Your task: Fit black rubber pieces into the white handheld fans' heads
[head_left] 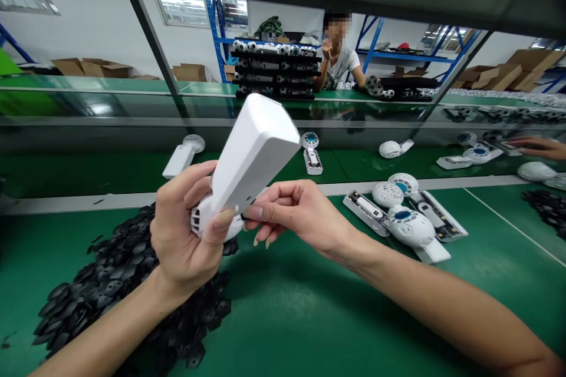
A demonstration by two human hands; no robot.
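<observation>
My left hand is wrapped around the round vented head of a white handheld fan, whose boxy handle tilts up and away to the right. Fingers of my right hand are pinched together against the fan, where the handle meets the head. Between those fingertips a small black piece shows only as a dark edge; the rest is hidden. Beneath my left hand and forearm, a large heap of flat black plastic pieces spreads over the green work surface.
Several partly opened white fans lie together at the right. More fans sit on the green belt beyond the metal edge. Another person's hand reaches in at far right. Across the line, a person works beside stacked black trays.
</observation>
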